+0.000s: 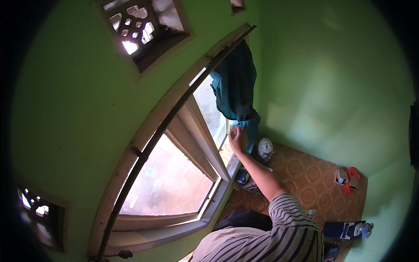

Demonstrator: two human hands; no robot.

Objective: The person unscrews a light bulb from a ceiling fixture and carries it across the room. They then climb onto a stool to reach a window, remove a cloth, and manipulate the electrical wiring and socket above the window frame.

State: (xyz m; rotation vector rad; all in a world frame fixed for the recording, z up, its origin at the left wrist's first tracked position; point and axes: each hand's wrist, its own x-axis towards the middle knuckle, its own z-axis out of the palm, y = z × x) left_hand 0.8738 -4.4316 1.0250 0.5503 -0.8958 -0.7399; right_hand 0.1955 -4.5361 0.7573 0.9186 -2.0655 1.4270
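Observation:
My right hand (238,140) reaches out at the end of a bare forearm, in front of the lower part of a teal curtain (236,82). Its fingers are curled beside the cloth; whether they pinch it is too small to tell. The curtain hangs bunched at the far end of a dark curtain rod (178,106) and narrows just above my hand, as if tied or knotted. Lower down, a lighter blue length of cloth (251,129) hangs behind the hand. My left hand is out of view.
The rod spans a wooden-framed window with a tilted glass pane (167,183). On the patterned floor (307,183) are a white helmet-like object (264,148), a small box (340,177) with a red bag (352,173), and a dark blue box (340,230). Green walls (327,82) meet beyond the curtain.

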